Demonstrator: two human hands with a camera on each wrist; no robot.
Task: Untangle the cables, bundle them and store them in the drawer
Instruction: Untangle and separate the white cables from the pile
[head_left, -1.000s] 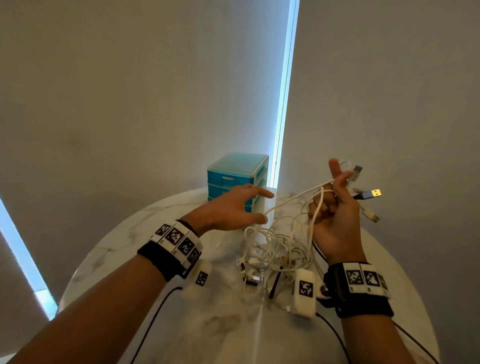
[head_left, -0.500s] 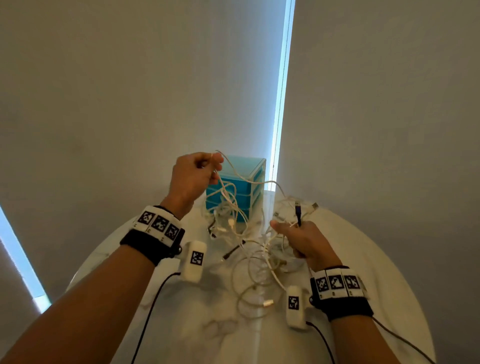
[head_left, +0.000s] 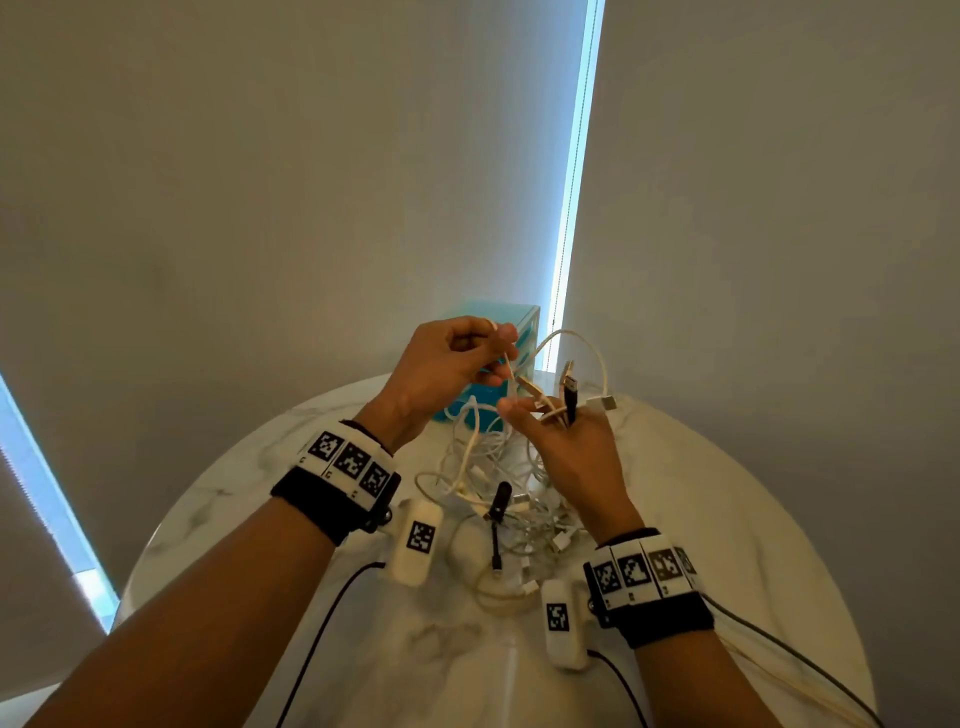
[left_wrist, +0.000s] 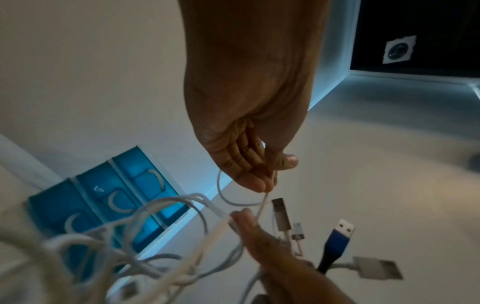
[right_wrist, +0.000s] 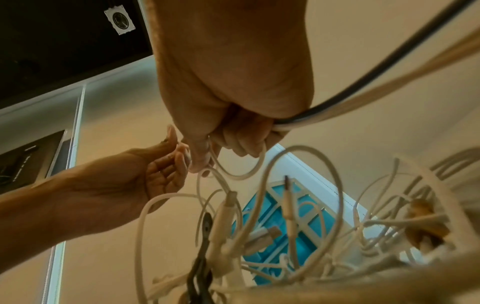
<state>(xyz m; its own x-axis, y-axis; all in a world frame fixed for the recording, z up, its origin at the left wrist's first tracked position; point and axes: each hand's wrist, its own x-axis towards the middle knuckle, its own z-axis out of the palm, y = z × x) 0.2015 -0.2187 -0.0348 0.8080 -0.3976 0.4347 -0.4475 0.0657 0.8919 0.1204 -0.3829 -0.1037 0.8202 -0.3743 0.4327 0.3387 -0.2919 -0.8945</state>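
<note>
A tangle of white cables (head_left: 488, 488) with one black cable (head_left: 500, 506) lies on the round marble table (head_left: 727, 545). My left hand (head_left: 501, 353) pinches one white cable (left_wrist: 265, 200) between thumb and fingers, just above the tangle. My right hand (head_left: 540, 415) grips several cable ends; their plugs (head_left: 569, 384) stick up past its fingers, among them a blue USB plug (left_wrist: 340, 232). The two hands nearly touch. The blue drawer unit (head_left: 524, 325) stands behind them with its drawers (left_wrist: 103, 205) closed.
Loose plug ends (head_left: 524, 577) lie on the table near the front of the tangle. White tagged sensor modules hang under both wrists (head_left: 418, 538) (head_left: 561, 623), each trailing a black lead. A grey wall stands close behind the table.
My left hand has come down and to the right with its cable, close to the right hand. My right hand has lifted the gripped plug ends slightly toward the drawer unit.
</note>
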